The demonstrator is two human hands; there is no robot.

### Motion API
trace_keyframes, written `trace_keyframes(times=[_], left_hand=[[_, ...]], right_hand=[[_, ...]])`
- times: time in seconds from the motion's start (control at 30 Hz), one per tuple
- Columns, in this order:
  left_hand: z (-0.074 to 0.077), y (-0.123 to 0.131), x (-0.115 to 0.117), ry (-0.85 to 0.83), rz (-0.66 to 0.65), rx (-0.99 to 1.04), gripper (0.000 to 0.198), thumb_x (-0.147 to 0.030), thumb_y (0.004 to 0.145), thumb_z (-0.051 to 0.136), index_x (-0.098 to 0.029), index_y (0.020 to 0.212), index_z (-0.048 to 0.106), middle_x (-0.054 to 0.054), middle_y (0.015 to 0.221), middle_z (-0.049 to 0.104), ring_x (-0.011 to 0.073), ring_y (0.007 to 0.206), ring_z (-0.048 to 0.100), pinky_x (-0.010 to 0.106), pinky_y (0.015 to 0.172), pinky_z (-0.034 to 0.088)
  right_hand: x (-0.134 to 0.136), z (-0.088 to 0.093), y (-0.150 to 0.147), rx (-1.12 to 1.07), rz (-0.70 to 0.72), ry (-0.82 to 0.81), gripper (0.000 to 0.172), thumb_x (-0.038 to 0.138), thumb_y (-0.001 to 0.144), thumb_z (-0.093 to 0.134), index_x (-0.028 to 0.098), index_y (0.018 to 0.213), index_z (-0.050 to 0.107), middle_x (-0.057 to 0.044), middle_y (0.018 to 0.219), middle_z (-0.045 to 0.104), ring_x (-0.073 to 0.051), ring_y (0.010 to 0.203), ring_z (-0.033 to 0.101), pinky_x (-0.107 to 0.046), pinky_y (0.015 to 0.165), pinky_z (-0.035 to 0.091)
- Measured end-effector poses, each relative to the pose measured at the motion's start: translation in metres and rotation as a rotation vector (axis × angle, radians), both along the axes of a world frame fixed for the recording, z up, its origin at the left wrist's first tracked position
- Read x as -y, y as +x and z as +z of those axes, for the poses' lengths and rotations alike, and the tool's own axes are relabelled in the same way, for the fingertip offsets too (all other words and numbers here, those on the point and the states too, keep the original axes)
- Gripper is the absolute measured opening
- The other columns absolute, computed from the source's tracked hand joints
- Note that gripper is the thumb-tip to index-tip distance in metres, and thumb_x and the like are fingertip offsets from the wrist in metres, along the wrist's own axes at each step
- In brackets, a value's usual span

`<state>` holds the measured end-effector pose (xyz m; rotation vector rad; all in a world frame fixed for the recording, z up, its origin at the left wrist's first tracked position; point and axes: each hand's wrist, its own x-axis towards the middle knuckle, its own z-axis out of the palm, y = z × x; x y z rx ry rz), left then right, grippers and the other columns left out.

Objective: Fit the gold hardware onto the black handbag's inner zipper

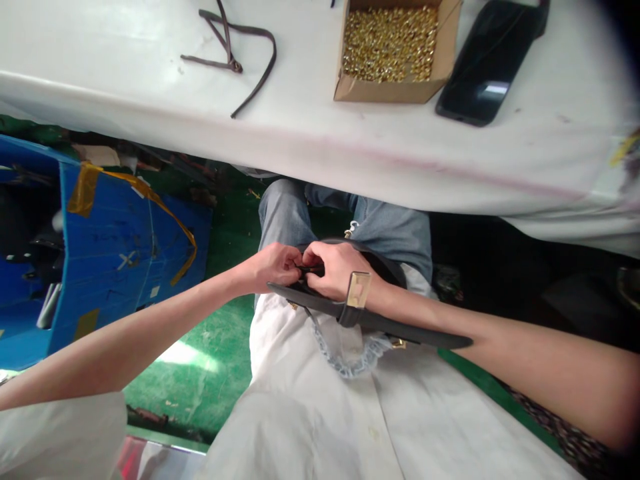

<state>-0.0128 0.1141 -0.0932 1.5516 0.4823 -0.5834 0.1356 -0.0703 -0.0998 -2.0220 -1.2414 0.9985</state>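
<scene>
My left hand (274, 267) and my right hand (333, 268) meet over my lap, below the table edge. Both are closed, fingers pinching a small dark part of a black bag (385, 268) that rests on my knees. A black strap (400, 330) with a gold buckle (359, 289) lies across my right wrist and forearm. A chain wrapped in clear plastic (350, 363) hangs under the strap against my white shirt. What exactly the fingertips grip is too small to make out.
A white table (310, 127) spans the top. On it stand a cardboard box of gold studs (395, 50), a black phone (487, 63) and a thin brown strap (235, 47). A blue taped box (115, 247) sits on the green floor at left.
</scene>
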Motion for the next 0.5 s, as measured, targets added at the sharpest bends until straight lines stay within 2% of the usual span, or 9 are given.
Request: trace_keyframes(times=[0.1,0.27,0.4,0.5], left_hand=[[0.001,0.001,0.0,0.036,-0.003,0.004,0.017,-0.016,0.081,0.058,-0.012,0.091,0.071,-0.001,0.078,0.07,0.0105,0.067,0.061,0.019,0.054,0.041],[-0.002,0.0,-0.002,0.15,-0.064,0.025,0.011,-0.018,0.079,0.057,-0.013,0.084,0.066,-0.003,0.072,0.062,0.0102,0.066,0.053,0.021,0.052,0.037],[-0.005,-0.004,0.0,0.204,-0.068,0.055,0.013,-0.019,0.079,0.058,-0.014,0.086,0.067,-0.002,0.074,0.063,0.0114,0.068,0.054,0.023,0.055,0.034],[0.0,-0.004,-0.001,0.082,-0.052,-0.009,0.018,-0.022,0.084,0.06,-0.012,0.093,0.073,0.001,0.079,0.068,0.0131,0.069,0.06,0.023,0.057,0.041]], right_hand=[[-0.001,-0.004,0.0,-0.019,0.021,0.015,0.022,0.027,0.083,0.073,0.024,0.105,0.073,0.005,0.096,0.076,-0.021,0.088,0.073,-0.035,0.068,0.042],[-0.006,-0.004,-0.007,0.098,0.06,-0.029,0.021,0.029,0.085,0.071,0.025,0.106,0.07,0.002,0.094,0.074,-0.026,0.085,0.071,-0.037,0.063,0.034],[-0.004,-0.006,-0.012,0.118,0.056,-0.019,0.02,0.03,0.088,0.071,0.028,0.108,0.069,0.003,0.09,0.072,-0.027,0.083,0.072,-0.038,0.064,0.035],[0.0,-0.007,-0.012,0.109,0.053,-0.031,0.022,0.03,0.087,0.072,0.028,0.109,0.073,0.003,0.093,0.075,-0.026,0.085,0.073,-0.038,0.064,0.037]])
